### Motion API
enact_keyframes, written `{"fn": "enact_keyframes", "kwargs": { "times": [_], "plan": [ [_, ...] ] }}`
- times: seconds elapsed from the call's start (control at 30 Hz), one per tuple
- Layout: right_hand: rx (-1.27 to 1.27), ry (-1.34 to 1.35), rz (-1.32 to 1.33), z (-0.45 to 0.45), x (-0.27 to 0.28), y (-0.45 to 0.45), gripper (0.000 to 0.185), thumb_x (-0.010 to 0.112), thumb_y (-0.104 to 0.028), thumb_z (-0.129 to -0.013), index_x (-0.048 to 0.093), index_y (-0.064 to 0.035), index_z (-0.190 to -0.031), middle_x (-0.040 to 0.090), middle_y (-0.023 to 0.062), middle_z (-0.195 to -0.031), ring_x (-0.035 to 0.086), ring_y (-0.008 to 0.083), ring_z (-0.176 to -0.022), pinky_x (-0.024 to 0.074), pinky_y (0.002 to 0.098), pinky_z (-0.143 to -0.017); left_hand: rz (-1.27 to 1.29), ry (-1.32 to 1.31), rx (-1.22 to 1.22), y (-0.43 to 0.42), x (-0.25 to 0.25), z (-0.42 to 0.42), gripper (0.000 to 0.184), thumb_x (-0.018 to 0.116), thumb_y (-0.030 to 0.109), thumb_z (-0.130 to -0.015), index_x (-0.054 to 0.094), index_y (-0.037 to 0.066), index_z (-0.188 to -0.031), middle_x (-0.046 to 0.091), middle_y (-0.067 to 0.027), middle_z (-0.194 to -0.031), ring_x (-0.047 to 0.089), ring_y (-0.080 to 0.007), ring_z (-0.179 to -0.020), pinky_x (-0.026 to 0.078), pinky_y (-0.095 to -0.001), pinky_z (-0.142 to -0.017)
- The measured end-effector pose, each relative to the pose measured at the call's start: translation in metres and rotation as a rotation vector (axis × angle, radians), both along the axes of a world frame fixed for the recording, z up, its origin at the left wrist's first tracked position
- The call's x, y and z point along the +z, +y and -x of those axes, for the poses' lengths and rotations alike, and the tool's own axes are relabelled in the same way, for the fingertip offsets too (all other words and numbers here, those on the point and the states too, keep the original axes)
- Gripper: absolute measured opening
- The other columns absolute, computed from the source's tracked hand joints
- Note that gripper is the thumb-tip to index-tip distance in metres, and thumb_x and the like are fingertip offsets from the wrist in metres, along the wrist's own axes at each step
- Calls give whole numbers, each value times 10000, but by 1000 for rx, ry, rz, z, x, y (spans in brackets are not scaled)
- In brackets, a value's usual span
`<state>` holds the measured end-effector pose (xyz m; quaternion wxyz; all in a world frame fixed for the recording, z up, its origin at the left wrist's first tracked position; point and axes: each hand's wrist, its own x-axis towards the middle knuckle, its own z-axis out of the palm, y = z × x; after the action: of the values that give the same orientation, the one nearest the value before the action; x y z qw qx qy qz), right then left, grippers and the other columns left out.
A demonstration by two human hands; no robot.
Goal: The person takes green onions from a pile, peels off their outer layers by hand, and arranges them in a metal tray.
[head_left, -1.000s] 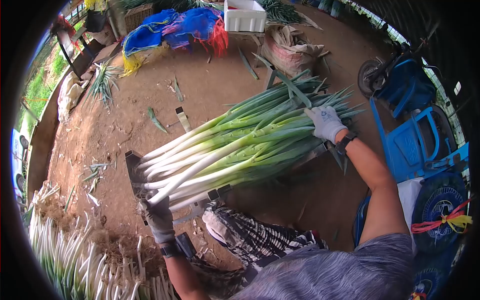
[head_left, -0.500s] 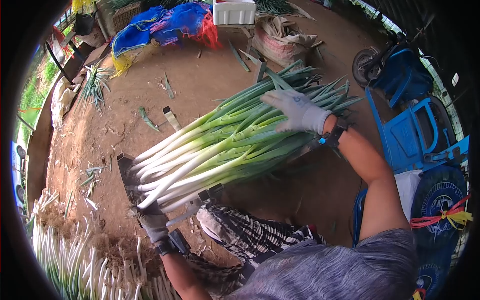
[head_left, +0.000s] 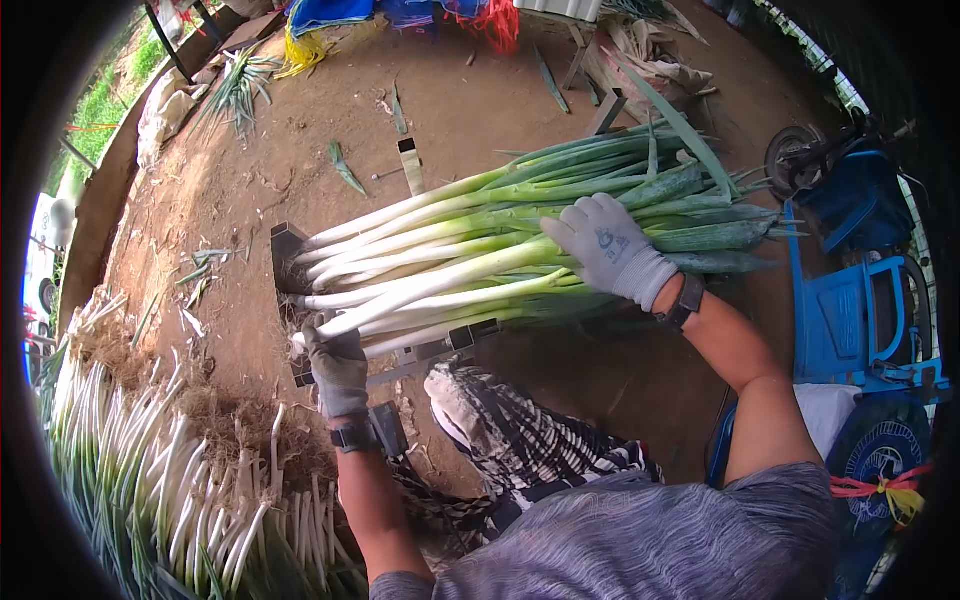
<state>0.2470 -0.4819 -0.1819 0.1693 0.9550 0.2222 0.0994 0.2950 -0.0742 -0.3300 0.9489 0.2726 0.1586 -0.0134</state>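
A row of long green onions (head_left: 470, 215) lies across a metal stand, white root ends to the left, leaves to the right. Its upright metal end plate (head_left: 287, 262) stands at the root ends. My left hand (head_left: 340, 370), in a grey-white glove, is closed around the white end of the nearest thick green onion (head_left: 440, 283). Farther right, my gloved right hand (head_left: 608, 248) lies over the same stalk where it turns green. Its fingers are curled down on it, and the fingertips are partly hidden.
A big heap of green onions (head_left: 190, 480) with roots lies at lower left. A blue three-wheeler (head_left: 840, 310) stands at right. At the back are a sack (head_left: 650, 65), blue netting (head_left: 330, 12) and a white box (head_left: 560, 8). Leaf scraps litter the floor.
My right hand has gone from stretched fingers above the leaves to curled fingers on the stalk. My left hand still grips the white end. The view has shifted, and a leaf sticks up at right.
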Motion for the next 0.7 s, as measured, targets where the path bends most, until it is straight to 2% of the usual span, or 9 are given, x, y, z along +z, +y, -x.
{"fn": "enact_keyframes", "kwargs": {
  "times": [0.1,0.13,0.17,0.23,0.33,0.43,0.47,0.57,0.7],
  "plan": [
    [43,52,40,6,-37,7,637,755,-297,-649,498,-93,-1196,522,67,-931,510,252,-917,393,398,-827,133,147,-141,6,-26,3,356,502,335,-954,555,26,-1123,624,-93,-1090,590,-197,-1016,506,-307,-875],
    [75,36,40,11,-42,13,648,758,-307,-649,495,-90,-1200,519,68,-931,508,252,-916,389,399,-834,111,237,-10,9,-43,6,327,544,302,-937,555,12,-1088,626,-88,-1038,596,-199,-998,506,-295,-872],
    [107,25,37,18,-46,20,658,760,-317,-649,492,-87,-1204,516,69,-932,506,252,-916,385,401,-840,67,167,-20,7,-36,14,241,560,196,-930,552,-8,-1059,622,-89,-992,600,-189,-973,502,-277,-867],
    [76,74,44,28,-55,24,589,708,-274,-680,505,-71,-1194,513,75,-934,502,253,-913,375,407,-857,-1393,-220,-218,2,-6,33,199,535,102,-927,527,-28,-1077,610,-99,-1017,595,-173,-964,490,-271,-880],
    [71,54,68,29,-89,13,460,601,-218,-746,527,-66,-1173,512,75,-933,502,252,-906,375,402,-857,-1189,-204,-221,6,-38,27,212,495,38,-925,497,-38,-1123,595,-121,-1077,583,-159,-977,479,-273,-890],
    [91,-32,143,28,-110,10,382,500,-180,-789,546,-66,-1151,510,71,-930,500,245,-896,377,398,-852,-1070,-44,-337,1,-43,29,248,507,69,-931,473,-45,-1149,573,-118,-1133,562,-167,-1028,469,-282,-917],
    [107,-68,130,27,-107,10,372,480,-174,-797,550,-68,-1147,509,69,-928,499,241,-894,378,397,-851,-414,45,-277,7,-64,19,258,541,125,-931,492,-24,-1136,569,-104,-1126,555,-195,-1050,469,-319,-935],
    [88,-85,-20,11,-112,0,362,470,-166,-802,556,-91,-1146,508,62,-964,498,233,-901,375,402,-874,103,249,-152,9,-84,4,277,567,180,-925,506,3,-1130,565,-99,-1107,555,-227,-1044,474,-359,-944],
    [137,-164,41,-39,-119,-27,357,465,-164,-809,554,-108,-1150,505,59,-993,491,237,-954,366,409,-918,17,235,-192,-5,-70,-10,291,583,196,-917,507,10,-1128,563,-101,-1100,552,-235,-1038,483,-383,-945]
  ]
}}
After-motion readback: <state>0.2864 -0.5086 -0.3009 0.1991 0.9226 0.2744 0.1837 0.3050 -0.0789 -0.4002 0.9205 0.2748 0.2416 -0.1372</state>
